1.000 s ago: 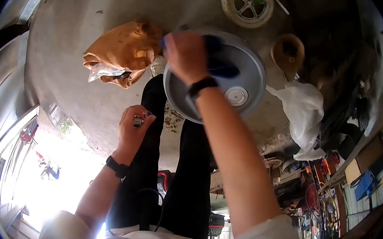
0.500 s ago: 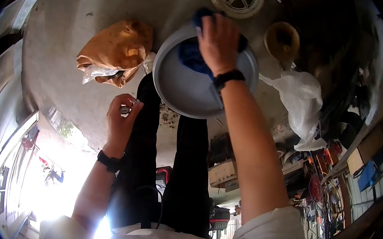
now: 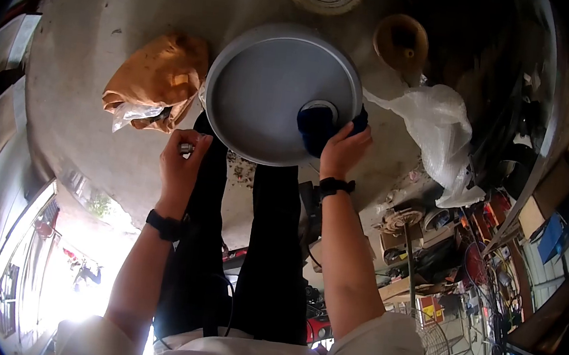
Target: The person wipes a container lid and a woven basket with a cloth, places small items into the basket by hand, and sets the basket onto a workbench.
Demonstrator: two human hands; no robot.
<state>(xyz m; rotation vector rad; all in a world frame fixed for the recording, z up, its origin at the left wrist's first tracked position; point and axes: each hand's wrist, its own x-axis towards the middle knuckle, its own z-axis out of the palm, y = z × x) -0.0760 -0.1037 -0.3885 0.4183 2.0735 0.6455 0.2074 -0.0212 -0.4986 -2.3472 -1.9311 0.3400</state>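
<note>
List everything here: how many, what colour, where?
drum: one, grey, centre
cloth: one, dark blue, drum's right edge
cap: one, pale, partly under cloth
bag: one, orange, left of drum
white plastic: one, translucent, right of drum
wheel: one, cream, top
hollow object: one, brown, upper right
clutter: uncountable, mixed, right
metal piece: one, silvery, lower left
wristbands: two, black, wrists
trousers: one pair, black, below drum
sleeves: two, pale, bottom
left hand: one, pinching metal piece
right hand: one, gripping cloth

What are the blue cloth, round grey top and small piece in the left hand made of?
The blue cloth looks like matt fabric, bunched limply. The grey top, smooth and dully sheened, could be plastic or painted metal. The small piece glints silvery, so probably metal.
</note>
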